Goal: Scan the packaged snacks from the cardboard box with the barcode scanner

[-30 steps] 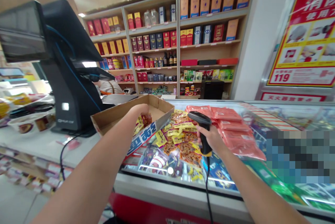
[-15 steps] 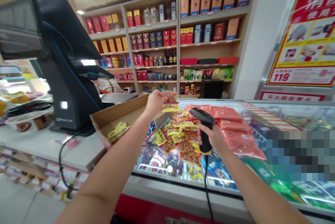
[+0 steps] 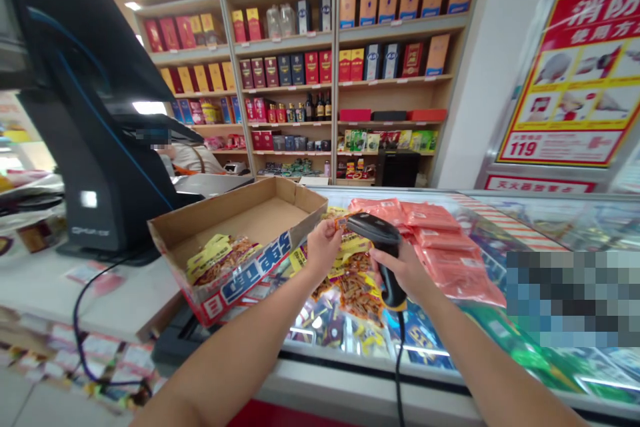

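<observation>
The left hand (image 3: 323,247) pinches what looks like a small snack packet (image 3: 341,221) at its two o'clock, nearly touching the barcode scanner (image 3: 375,228) clenched in the right hand (image 3: 403,274), the cardboard box (image 3: 245,287) at nine o'clock.

Poster (image 3: 563,70) on the wall, red header: white 消防, then 使用方 after it, the end cut off or unclear. Its bottom strip shows a large 119 (image 3: 523,148), with small unreadable text beside it. Red-framed sign (image 3: 539,184) below starts 灭火器, rest unclear. Cardboard box (image 3: 240,267) has big blue and red print on its side, upside down, unreadable. Logo (image 3: 90,230) on the black terminal too blurred; shelf labels too small.
</observation>
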Motion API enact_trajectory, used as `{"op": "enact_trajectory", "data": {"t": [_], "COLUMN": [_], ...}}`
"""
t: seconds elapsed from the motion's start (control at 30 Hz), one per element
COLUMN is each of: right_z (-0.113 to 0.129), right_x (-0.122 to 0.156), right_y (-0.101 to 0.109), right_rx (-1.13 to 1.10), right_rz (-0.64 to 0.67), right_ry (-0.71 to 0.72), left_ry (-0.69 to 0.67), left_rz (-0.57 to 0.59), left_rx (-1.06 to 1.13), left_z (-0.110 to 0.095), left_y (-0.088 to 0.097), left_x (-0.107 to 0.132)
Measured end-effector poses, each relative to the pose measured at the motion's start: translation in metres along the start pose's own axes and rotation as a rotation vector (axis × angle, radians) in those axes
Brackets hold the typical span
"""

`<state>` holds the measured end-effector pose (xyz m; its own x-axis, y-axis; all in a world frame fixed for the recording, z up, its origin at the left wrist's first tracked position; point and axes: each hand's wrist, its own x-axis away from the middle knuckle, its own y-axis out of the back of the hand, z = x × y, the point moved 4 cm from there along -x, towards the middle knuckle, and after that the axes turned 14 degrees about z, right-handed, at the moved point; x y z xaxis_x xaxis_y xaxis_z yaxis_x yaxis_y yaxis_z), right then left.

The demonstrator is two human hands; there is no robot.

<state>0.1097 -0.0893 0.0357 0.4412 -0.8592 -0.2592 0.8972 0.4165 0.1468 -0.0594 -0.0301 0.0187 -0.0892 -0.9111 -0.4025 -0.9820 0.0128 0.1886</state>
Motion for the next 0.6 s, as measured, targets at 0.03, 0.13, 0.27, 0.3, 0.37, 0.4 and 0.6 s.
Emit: {"op": "enact_trajectory", "data": {"t": [0.03, 0.13, 0.27, 0.3, 0.37, 0.4, 0.6], "right_z": [0.000, 0.001, 0.005, 0.006, 0.006, 0.006, 0.001], "right_x": [0.000, 0.001, 0.002, 0.002, 0.002, 0.002, 0.002], "right_y": [-0.001, -0.003, -0.004, -0.004, -0.005, -0.005, -0.006], "right_rx": [0.014, 0.016, 0.032, 0.040, 0.048, 0.048, -0.007], "right_rz": [-0.002, 0.008, 0.005, 0.003, 0.005, 0.006, 0.022], "right_ry": [-0.011, -0.011, -0.021, -0.026, -0.038, -0.045, -0.091], "left_ry": [0.008, 0.023, 0.050, 0.052, 0.046, 0.040, 0.044], "left_rz": [0.000, -0.022, -0.073, -0.079, -0.083, -0.081, -0.070], "left_rx": [0.003, 0.004, -0.002, 0.004, 0.024, 0.032, 0.020], "left_z": [0.001, 0.007, 0.014, 0.015, 0.014, 0.014, 0.013], "left_y": [-0.001, 0.001, 0.004, 0.005, 0.005, 0.005, 0.005], "left_x": [0.000, -0.002, -0.005, -0.005, -0.005, -0.005, -0.004]}}
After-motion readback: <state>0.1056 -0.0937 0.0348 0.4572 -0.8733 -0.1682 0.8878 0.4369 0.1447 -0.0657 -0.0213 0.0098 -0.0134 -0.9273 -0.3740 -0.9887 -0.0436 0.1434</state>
